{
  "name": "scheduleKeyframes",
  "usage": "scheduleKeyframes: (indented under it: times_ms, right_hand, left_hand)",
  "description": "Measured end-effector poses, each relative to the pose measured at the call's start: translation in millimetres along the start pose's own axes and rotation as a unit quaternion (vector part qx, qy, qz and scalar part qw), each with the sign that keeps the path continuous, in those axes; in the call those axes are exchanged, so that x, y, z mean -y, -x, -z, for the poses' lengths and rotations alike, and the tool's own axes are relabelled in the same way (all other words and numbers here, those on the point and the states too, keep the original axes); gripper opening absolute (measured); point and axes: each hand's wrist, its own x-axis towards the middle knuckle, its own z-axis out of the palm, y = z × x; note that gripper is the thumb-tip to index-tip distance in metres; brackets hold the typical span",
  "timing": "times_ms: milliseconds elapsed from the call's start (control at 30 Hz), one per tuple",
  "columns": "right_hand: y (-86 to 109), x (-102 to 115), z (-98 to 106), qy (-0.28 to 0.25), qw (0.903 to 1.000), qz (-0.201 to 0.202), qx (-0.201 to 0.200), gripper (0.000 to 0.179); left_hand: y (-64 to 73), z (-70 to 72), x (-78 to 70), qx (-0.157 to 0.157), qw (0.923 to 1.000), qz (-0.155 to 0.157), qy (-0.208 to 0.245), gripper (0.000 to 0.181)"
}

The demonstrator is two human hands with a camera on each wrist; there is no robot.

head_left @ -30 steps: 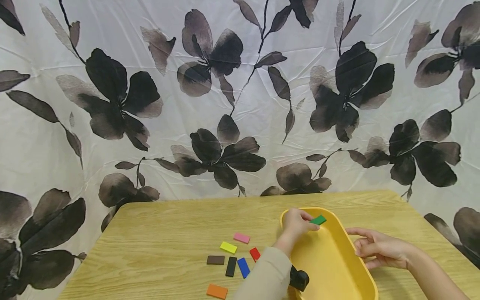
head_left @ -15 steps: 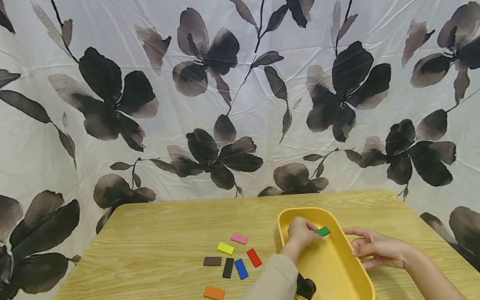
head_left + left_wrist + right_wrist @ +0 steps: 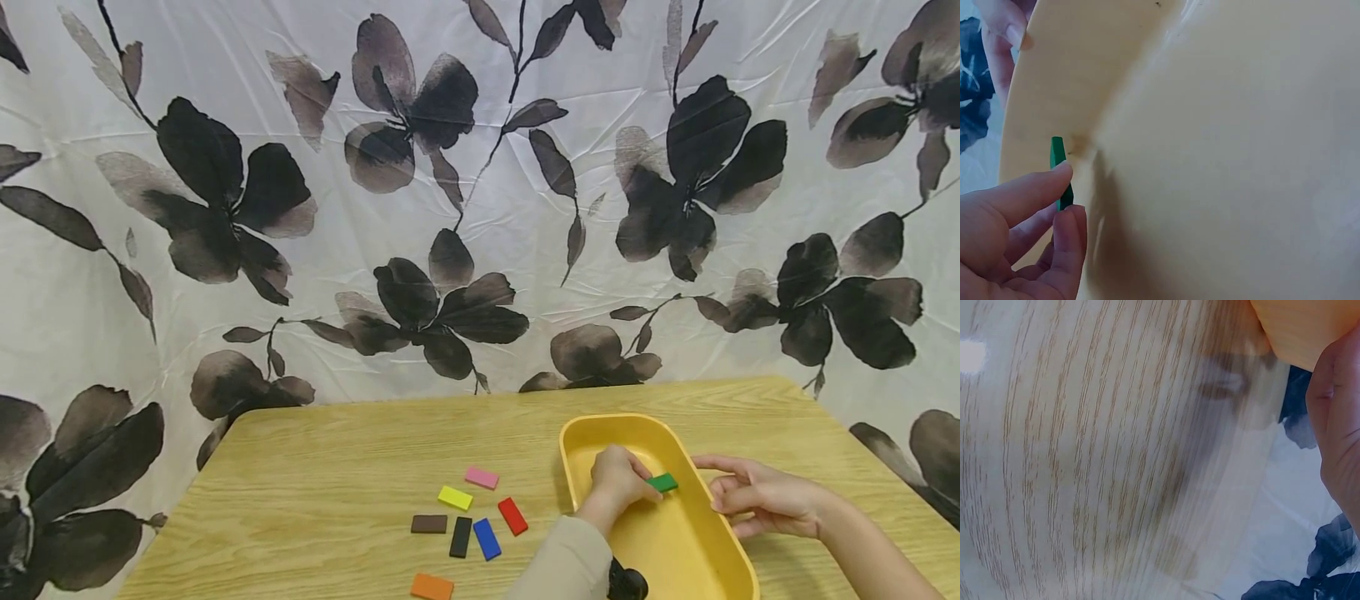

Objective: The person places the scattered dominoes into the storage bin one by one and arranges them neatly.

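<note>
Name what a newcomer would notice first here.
The bright yellow tray stands on the right of the wood-grain table, with the left hand pinching a green tile inside it. To its left lie seven tiles in different colours. Behind hangs a white cloth with large dark flowers.

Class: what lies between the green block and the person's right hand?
In the head view, the side wall of the yellow tray stands between the green block and right hand.

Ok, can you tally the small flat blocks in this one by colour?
Pink block: 1
Yellow block: 1
Brown block: 1
Black block: 1
Blue block: 1
Red block: 1
Orange block: 1
Green block, in the left hand: 1
Total in view: 8
</note>
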Motion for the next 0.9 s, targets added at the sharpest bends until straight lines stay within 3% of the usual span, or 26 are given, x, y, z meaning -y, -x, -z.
scheduleKeyframes:
  times_ms: [333, 600, 900]
  right_hand:
    - [-0.7, 0, -2, -0.007, 1.0, -0.003, 0.005, 0.049]
    - [0.6, -2, 0, 0.007, 1.0, -0.002, 0.004, 0.046]
    - [-0.6, 2, -3, 0.006, 1.0, -0.003, 0.002, 0.047]
  left_hand:
    - [1.5, 6.0, 0.5, 0.029, 0.9992, 0.025, 0.01, 0.021]
    - [-1.2, 23.7, -9.2, 0.088, 0.9954, 0.01, 0.037, 0.018]
    - [-0.3, 56.3, -16.0, 0.153, 0.978, 0.026, 0.139, 0.02]
